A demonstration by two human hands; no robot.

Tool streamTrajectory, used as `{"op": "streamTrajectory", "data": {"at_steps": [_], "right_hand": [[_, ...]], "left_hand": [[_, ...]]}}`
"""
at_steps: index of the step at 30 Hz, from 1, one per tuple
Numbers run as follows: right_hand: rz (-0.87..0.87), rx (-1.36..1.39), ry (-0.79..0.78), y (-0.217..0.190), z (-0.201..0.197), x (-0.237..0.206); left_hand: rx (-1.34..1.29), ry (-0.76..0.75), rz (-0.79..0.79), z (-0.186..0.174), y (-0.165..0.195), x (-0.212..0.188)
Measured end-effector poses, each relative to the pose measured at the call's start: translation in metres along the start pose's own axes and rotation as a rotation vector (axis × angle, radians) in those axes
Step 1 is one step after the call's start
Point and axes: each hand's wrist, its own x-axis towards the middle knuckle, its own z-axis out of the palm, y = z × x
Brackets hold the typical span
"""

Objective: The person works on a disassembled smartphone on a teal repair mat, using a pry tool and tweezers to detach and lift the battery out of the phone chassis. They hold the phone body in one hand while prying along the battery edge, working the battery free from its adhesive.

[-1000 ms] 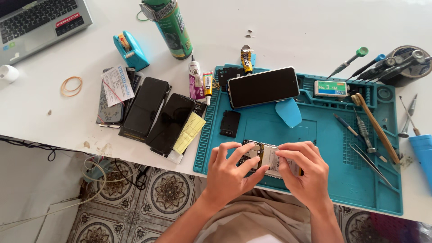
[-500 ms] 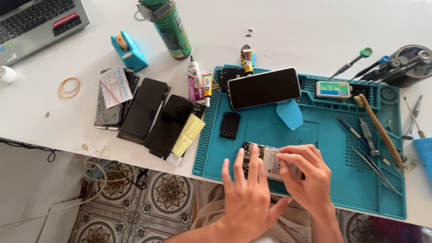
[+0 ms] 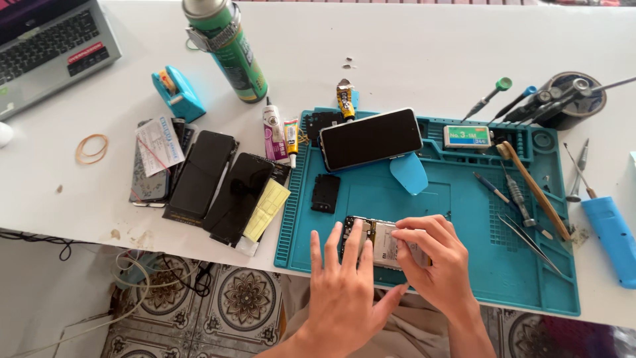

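Since a second ago the left hand point(image 3: 348, 282) has flattened out, its fingers now spread and laid straight over the near-left part of the opened phone with its bare battery and green circuit board showing point(image 3: 379, 244), where before they curled around it; the right hand point(image 3: 434, 262) has hardly shifted, its fingers bunched together and pressing down on the phone's right half, thumb and forefinger pinching at its near edge.

Both hands work close to the near edge of the teal silicone repair mat point(image 3: 464, 278), which itself lies near the front edge of the white table point(image 3: 411, 46); little mat is left between the wrists and that edge; beyond the fingertips a bare stretch of mat is open up to the blue teardrop-shaped pry pick point(image 3: 409, 174) and the dark-screened black phone propped face up point(image 3: 371, 138); left of the left hand, a small black rectangular cover piece point(image 3: 325, 193); right of the right hand, slim steel tweezers point(image 3: 530, 244) and a long wooden-handled tool point(image 3: 533, 189), both clear of the knuckles.

The opened phone lies flat on the mat, mostly hidden under the fingers; its far-left corner shows dark components.
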Motion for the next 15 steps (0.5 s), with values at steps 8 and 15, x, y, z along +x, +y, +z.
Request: {"op": "streamTrajectory", "data": {"at_steps": [8, 15], "right_hand": [[0.014, 0.004, -0.008, 0.005, 0.006, -0.006], [0.009, 0.013, -0.026, 0.002, 0.006, -0.002]], "left_hand": [[-0.001, 0.036, -0.022, 0.004, -0.002, 0.001], [0.059, 0.001, -0.048, -0.002, -0.013, 0.004]]}}
